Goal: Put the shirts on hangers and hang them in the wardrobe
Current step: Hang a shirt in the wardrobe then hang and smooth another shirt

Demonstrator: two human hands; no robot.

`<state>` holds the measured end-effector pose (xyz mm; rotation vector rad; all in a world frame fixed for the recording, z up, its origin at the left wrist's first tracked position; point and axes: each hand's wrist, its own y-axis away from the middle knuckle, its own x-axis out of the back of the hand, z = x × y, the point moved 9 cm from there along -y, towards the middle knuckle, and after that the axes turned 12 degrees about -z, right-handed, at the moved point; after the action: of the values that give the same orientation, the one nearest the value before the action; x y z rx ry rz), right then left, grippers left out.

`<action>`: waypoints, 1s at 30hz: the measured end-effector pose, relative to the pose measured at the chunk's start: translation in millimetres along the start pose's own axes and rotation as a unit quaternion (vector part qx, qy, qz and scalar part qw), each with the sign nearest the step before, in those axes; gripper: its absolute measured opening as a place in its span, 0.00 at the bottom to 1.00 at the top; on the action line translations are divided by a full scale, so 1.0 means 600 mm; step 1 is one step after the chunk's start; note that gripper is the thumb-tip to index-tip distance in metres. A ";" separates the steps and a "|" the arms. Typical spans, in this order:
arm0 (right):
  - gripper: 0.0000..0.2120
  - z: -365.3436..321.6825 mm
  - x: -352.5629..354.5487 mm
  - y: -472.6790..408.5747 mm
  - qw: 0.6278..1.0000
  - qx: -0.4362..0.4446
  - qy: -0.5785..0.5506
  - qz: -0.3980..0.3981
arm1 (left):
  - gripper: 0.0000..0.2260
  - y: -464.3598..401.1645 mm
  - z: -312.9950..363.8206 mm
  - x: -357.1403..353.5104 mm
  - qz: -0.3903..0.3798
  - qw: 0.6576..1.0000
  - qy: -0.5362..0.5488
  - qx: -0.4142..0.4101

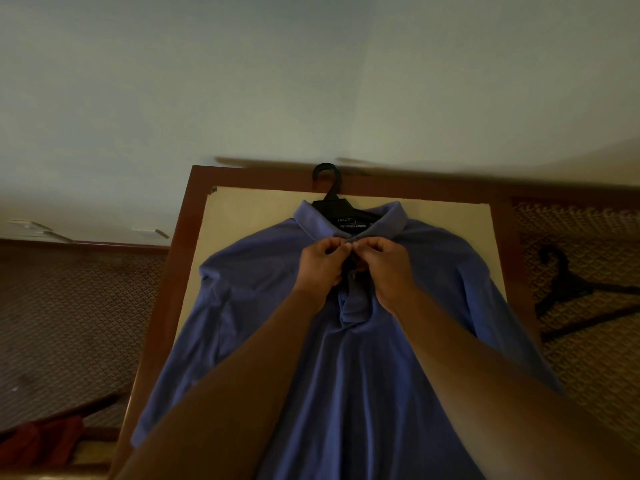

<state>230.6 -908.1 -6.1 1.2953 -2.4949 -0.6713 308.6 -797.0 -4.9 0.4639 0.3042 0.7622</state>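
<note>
A blue long-sleeved polo shirt [263, 306] lies face up on a small table with a cream top and brown wooden rim [187, 258]. A black plastic hanger [330, 194] sits inside the shirt, its hook poking out past the collar toward the wall. My left hand [320, 265] and my right hand [386, 265] meet at the top of the button placket just under the collar. Each hand pinches one edge of the placket there. The button itself is hidden by my fingers.
A second dark hanger [568, 292] lies on the woven seat at the right. Another woven surface [69, 323] stretches at the left, with a red garment [45, 441] at the lower left. A pale wall [311, 81] stands behind the table.
</note>
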 end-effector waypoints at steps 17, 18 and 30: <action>0.06 0.004 -0.001 -0.013 0.998 0.024 0.059 -0.028 | 0.11 -0.014 0.011 0.004 0.011 0.998 -0.065 -0.024; 0.06 0.005 -0.001 -0.014 0.998 0.022 0.050 -0.030 | 0.11 -0.015 0.006 0.004 0.010 0.998 -0.053 -0.013; 0.08 -0.013 -0.002 -0.007 0.998 -0.007 0.049 -0.026 | 0.06 0.005 0.047 0.002 0.064 0.961 -0.262 -0.056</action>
<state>237.5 -911.4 -1.1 1.3577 -2.3826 -0.6203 319.6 -802.3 20.8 0.5620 -0.2652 0.7482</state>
